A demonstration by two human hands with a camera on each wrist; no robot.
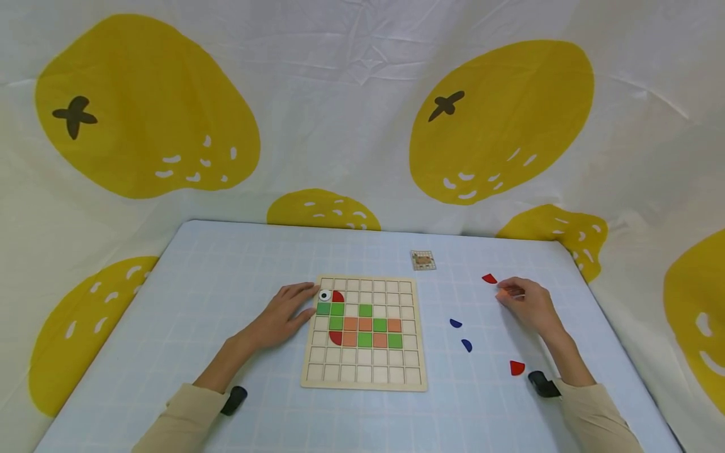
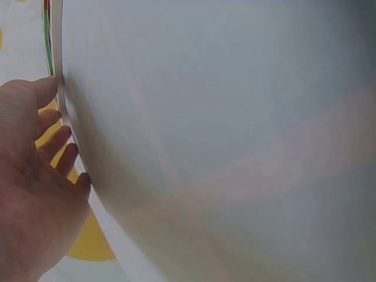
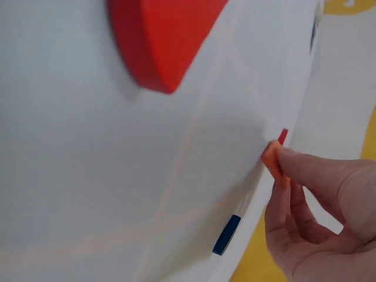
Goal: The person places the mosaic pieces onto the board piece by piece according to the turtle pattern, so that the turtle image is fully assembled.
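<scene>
A wooden grid board [image 1: 362, 376] lies on the table, holding green and orange square tiles, two red quarter-round tiles and an eye disc [image 1: 325, 295]. My left hand [image 1: 286, 318] rests at the board's left edge, fingertips at its rim; in the left wrist view the fingers are spread along that edge. Over on the right, my right hand [image 1: 527, 305] pinches a small orange tile [image 3: 272, 157] between thumb and fingers, low over the table. Just beyond its fingertips lies a red quarter-round tile [image 1: 489, 278].
Two dark blue half-round tiles [image 1: 467, 345] lie between the board and my right hand. Nearer the right wrist is another red quarter-round tile [image 1: 517, 368]. A small picture card [image 1: 423, 260] sits behind the board. A curtain with yellow fruit shapes hangs behind the table.
</scene>
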